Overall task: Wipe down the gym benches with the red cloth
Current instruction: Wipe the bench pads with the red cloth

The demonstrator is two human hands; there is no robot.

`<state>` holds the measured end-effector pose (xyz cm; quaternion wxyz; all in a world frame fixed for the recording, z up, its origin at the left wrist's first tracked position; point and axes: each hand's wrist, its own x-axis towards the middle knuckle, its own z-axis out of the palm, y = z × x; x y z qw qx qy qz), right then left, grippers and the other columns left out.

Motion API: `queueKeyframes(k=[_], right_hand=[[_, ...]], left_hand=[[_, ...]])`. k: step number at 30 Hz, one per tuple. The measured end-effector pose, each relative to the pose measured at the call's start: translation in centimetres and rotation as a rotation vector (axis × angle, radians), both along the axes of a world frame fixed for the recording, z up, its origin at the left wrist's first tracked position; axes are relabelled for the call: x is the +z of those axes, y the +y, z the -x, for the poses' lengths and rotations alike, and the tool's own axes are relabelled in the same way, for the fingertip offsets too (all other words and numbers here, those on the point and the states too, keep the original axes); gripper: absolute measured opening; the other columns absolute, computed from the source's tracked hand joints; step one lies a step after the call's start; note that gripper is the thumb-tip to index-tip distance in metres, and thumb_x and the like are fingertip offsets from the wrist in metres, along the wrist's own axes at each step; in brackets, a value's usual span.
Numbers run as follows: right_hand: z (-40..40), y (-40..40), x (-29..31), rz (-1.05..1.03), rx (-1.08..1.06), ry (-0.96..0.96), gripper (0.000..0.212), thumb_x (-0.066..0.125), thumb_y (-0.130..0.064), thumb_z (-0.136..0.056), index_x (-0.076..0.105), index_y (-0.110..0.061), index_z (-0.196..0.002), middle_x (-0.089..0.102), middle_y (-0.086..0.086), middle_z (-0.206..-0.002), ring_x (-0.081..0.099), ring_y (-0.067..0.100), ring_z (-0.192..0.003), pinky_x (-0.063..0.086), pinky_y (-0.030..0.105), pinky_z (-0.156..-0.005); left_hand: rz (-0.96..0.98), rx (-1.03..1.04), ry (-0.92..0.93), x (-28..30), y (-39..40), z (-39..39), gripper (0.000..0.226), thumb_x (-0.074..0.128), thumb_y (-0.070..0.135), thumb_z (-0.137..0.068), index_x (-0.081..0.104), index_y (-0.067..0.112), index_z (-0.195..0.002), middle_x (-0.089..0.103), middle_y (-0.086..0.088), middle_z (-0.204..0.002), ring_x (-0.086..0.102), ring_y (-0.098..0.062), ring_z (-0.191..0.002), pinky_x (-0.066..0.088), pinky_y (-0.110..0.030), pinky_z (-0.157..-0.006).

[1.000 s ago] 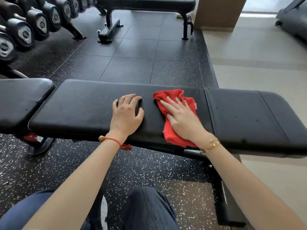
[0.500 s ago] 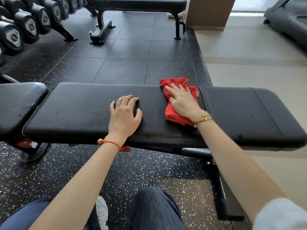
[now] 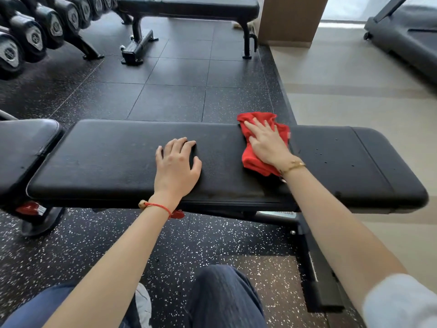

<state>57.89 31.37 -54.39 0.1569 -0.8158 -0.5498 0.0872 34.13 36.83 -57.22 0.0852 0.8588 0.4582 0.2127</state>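
Observation:
A long black padded gym bench [image 3: 113, 162] runs across the view in front of me. The red cloth [image 3: 254, 162] lies crumpled on its pad, at the far edge near the seam between the two cushions. My right hand [image 3: 266, 143] presses flat on the cloth with straight fingers. My left hand [image 3: 176, 165] rests on the bare pad to the left of the cloth, fingers slightly bent, holding nothing.
A second black bench pad [image 3: 23, 147] adjoins on the left. Another flat bench [image 3: 189, 8] stands at the back. A dumbbell rack [image 3: 35, 36] fills the upper left. A treadmill [image 3: 406, 36] sits at the upper right on the pale floor. My knees are below.
My right hand has pushed the red cloth away from me and to the right, from the pad's near edge to its far edge. My left hand has stayed in place.

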Motion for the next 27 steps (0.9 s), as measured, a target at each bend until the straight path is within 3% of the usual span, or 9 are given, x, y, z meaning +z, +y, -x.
queueKeyframes(k=[4, 9, 13, 18, 22, 27], right_hand=[[5.0, 1.5, -0.7, -0.039, 0.154, -0.023, 0.053, 0.038, -0.019, -0.099, 0.026, -0.024, -0.151, 0.013, 0.002, -0.162, 0.007, 0.031, -0.149, -0.001, 0.045, -0.121], [5.8, -5.1, -1.2, -0.117, 0.247, -0.012, 0.054, 0.041, -0.017, -0.098, 0.030, -0.028, -0.150, 0.018, -0.004, -0.160, 0.008, 0.021, -0.150, -0.003, 0.038, -0.122], [1.3, -7.5, -0.8, -0.077, 0.114, 0.033, 0.054, 0.041, -0.017, -0.099, 0.030, -0.030, -0.149, 0.017, -0.004, -0.160, 0.008, 0.021, -0.150, -0.003, 0.036, -0.120], [-1.6, -1.5, -0.2, -0.016, -0.044, 0.007, 0.051, 0.036, -0.018, -0.100, 0.028, -0.024, -0.150, 0.014, 0.004, -0.162, 0.006, 0.029, -0.149, -0.004, 0.044, -0.121], [1.9, 1.1, -0.5, -0.019, 0.064, -0.019, 0.053, 0.037, -0.019, -0.099, 0.027, -0.023, -0.151, 0.014, 0.006, -0.162, 0.006, 0.032, -0.149, -0.002, 0.046, -0.121], [5.7, -4.2, -1.0, -0.097, 0.220, -0.025, 0.055, 0.041, -0.016, -0.098, 0.028, -0.027, -0.150, 0.016, -0.002, -0.161, 0.006, 0.025, -0.150, -0.005, 0.039, -0.120]], left_hand=[[-0.001, 0.012, -0.004, 0.0, 0.1, 0.0, 0.044, 0.048, 0.032, -0.096, 0.050, 0.021, -0.139, 0.046, 0.000, -0.148, 0.033, -0.020, -0.141, 0.016, -0.049, -0.121], [-0.008, 0.000, -0.007, -0.2, 0.2, 0.2, 0.045, 0.049, 0.033, -0.097, 0.051, 0.021, -0.140, 0.046, 0.000, -0.149, 0.034, -0.020, -0.142, 0.017, -0.049, -0.121], [0.001, -0.007, 0.012, -0.2, 0.0, 0.2, 0.046, 0.046, 0.033, -0.098, 0.047, 0.020, -0.142, 0.043, -0.001, -0.151, 0.031, -0.020, -0.144, 0.016, -0.050, -0.122], [-0.014, 0.016, 0.016, 0.1, -0.1, -0.2, 0.045, 0.047, 0.032, -0.096, 0.049, 0.019, -0.140, 0.046, -0.002, -0.148, 0.034, -0.021, -0.142, 0.019, -0.050, -0.121], [-0.015, 0.015, 0.010, 0.2, -0.2, -0.1, 0.045, 0.048, 0.032, -0.096, 0.050, 0.019, -0.139, 0.047, -0.001, -0.148, 0.034, -0.021, -0.141, 0.018, -0.049, -0.121], [-0.003, 0.010, -0.006, 0.1, -0.2, 0.0, 0.045, 0.049, 0.032, -0.096, 0.051, 0.020, -0.139, 0.047, -0.002, -0.149, 0.034, -0.021, -0.142, 0.017, -0.049, -0.121]])
